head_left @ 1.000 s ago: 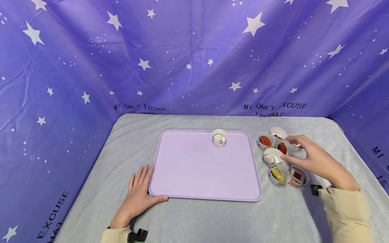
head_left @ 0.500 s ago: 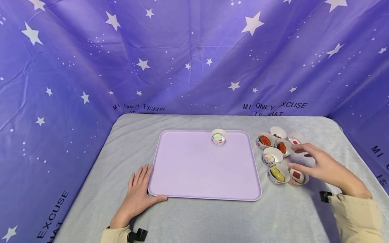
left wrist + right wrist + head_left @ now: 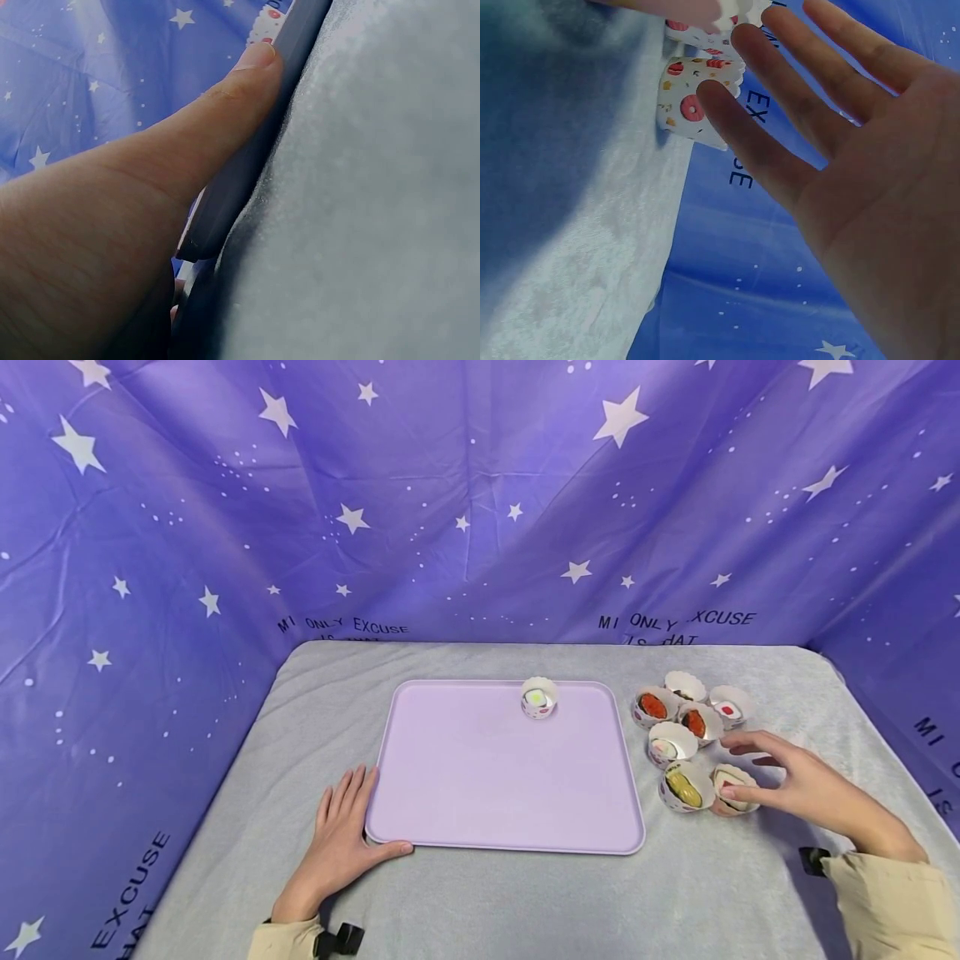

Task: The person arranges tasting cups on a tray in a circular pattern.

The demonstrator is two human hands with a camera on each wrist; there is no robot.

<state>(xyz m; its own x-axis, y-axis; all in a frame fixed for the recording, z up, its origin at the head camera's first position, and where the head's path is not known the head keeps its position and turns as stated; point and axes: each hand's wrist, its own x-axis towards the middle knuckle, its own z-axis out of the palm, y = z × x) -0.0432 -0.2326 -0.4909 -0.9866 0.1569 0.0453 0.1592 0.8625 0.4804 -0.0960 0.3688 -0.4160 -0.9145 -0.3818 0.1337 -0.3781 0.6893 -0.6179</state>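
My left hand (image 3: pixel 337 843) rests at the near left corner of a lilac tray (image 3: pixel 495 777), thumb along its front edge and straight fingers along its left side. In the left wrist view the thumb (image 3: pixel 232 97) touches the tray's rim. My right hand (image 3: pixel 810 789) reaches over the paper cup (image 3: pixel 727 775) nearest it, which holds a sushi piece with a red centre. The thumb lies over that cup's opening and the other fingers stay apart from it, gripping nothing. In the right wrist view the fingers (image 3: pixel 757 150) are spread near a printed paper cup (image 3: pixel 694 97).
At the tray's back edge stands a paper cup (image 3: pixel 539 697) with a white and green sushi piece. Several more sushi cups cluster right of the tray, among them one with a yellow piece (image 3: pixel 685 787). Grey cloth (image 3: pixel 510 902) covers the table; a starry purple curtain (image 3: pixel 450 527) hangs behind.
My right hand has drawn back from the rear cups, toward me and to the right, and is now over the near right cup. The left hand and tray have not moved.
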